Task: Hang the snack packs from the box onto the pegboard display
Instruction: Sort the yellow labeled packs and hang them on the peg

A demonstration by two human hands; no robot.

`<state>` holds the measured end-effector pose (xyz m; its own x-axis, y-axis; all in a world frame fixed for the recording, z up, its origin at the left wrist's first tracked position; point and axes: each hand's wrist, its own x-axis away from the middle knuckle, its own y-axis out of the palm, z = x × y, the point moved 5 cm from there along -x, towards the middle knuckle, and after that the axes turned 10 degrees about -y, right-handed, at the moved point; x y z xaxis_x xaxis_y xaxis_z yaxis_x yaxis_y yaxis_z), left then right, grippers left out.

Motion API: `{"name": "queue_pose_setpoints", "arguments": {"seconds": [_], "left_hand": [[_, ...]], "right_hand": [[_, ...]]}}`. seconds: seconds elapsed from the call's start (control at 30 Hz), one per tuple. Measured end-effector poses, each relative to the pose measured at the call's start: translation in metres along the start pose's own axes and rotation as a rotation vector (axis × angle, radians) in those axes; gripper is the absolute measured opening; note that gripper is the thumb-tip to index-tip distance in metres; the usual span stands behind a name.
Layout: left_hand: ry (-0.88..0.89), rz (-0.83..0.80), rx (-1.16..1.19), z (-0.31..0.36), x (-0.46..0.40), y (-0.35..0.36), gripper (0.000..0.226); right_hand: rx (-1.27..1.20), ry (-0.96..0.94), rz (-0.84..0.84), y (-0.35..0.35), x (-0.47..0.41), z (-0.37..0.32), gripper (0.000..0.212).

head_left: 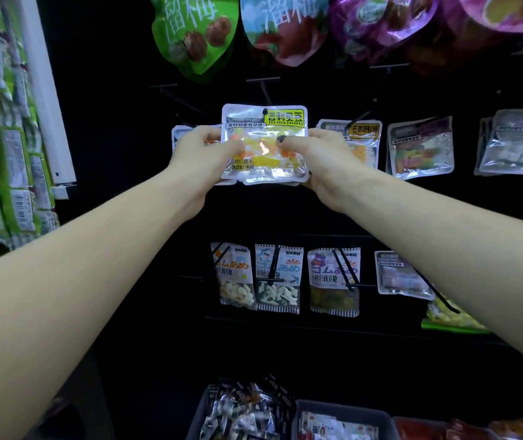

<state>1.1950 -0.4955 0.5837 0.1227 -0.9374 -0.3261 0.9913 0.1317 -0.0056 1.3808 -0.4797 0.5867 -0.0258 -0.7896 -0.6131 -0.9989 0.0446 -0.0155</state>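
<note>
A clear snack pack (264, 144) with a yellow label and orange and yellow sweets is held up flat against the black pegboard (120, 128). My left hand (201, 154) grips its left edge and my right hand (317, 154) pinches its right edge, thumb on the front. More packs of the same kind sit behind it. A peg tip shows at the hole in the pack's top edge. The dark box (380, 420) of snack packs stands below at the bottom edge.
Similar clear packs (420, 147) hang to the right, and striped candy packs (277, 277) hang on a lower row. Large pouches (195, 33) hang above. Bare black pegs (264, 90) jut out just over the held pack. A shelf of green packets (9, 122) stands at left.
</note>
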Motion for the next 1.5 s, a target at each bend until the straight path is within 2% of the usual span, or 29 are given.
{"name": "queue_pose_setpoints", "arguments": {"seconds": [0.07, 0.13, 0.2, 0.3, 0.43, 0.5, 0.6, 0.67, 0.7, 0.8, 0.9, 1.03, 1.17, 1.27, 1.4, 1.5], "left_hand": [[0.007, 0.009, -0.013, -0.001, -0.003, -0.002, 0.018], [0.005, 0.019, -0.044, -0.002, -0.006, -0.001, 0.015], [-0.007, 0.033, -0.089, -0.005, -0.010, 0.000, 0.017], [-0.018, 0.066, -0.162, -0.011, -0.022, 0.004, 0.033], [0.000, 0.119, -0.245, -0.020, -0.043, 0.011, 0.021], [0.003, 0.129, -0.283, -0.026, -0.054, 0.016, 0.014], [0.014, 0.127, -0.362, -0.034, -0.067, 0.024, 0.021], [0.039, 0.133, -0.401, -0.039, -0.074, 0.029, 0.023], [0.059, 0.145, -0.425, -0.040, -0.077, 0.032, 0.022], [0.105, 0.190, -0.505, -0.040, -0.081, 0.035, 0.027], [0.103, 0.214, -0.585, -0.040, -0.081, 0.036, 0.032], [0.068, 0.194, -0.695, -0.037, -0.080, 0.034, 0.034], [0.011, 0.156, -0.730, -0.036, -0.069, 0.031, 0.043], [0.001, 0.204, -0.749, -0.038, -0.047, 0.023, 0.047], [0.046, 0.244, -0.679, -0.052, 0.007, 0.015, 0.043], [0.108, 0.194, -0.656, -0.077, 0.058, 0.021, 0.031]], "right_hand": [[0.003, 0.000, -0.003, 0.002, -0.001, 0.001, 0.052], [0.016, 0.001, 0.004, 0.002, -0.003, 0.003, 0.059], [0.036, 0.017, 0.022, 0.001, -0.007, 0.010, 0.053], [0.046, 0.047, 0.044, 0.001, -0.013, 0.021, 0.035], [0.091, 0.033, 0.100, 0.000, -0.025, 0.033, 0.023], [0.160, 0.035, 0.137, -0.004, -0.031, 0.043, 0.031], [0.292, 0.014, 0.191, -0.013, -0.040, 0.051, 0.040], [0.346, 0.026, 0.208, -0.019, -0.044, 0.056, 0.072], [0.371, 0.028, 0.200, -0.020, -0.047, 0.057, 0.077], [0.331, 0.046, 0.159, -0.015, -0.047, 0.058, 0.058], [0.326, 0.088, 0.143, -0.010, -0.046, 0.062, 0.055], [0.420, 0.050, 0.131, -0.010, -0.042, 0.061, 0.038], [0.603, 0.042, 0.089, -0.017, -0.028, 0.062, 0.039], [0.606, 0.062, 0.083, -0.028, -0.009, 0.063, 0.039], [0.561, 0.088, 0.068, -0.050, 0.039, 0.064, 0.043], [0.495, 0.038, 0.055, -0.063, 0.094, 0.061, 0.022]]}}
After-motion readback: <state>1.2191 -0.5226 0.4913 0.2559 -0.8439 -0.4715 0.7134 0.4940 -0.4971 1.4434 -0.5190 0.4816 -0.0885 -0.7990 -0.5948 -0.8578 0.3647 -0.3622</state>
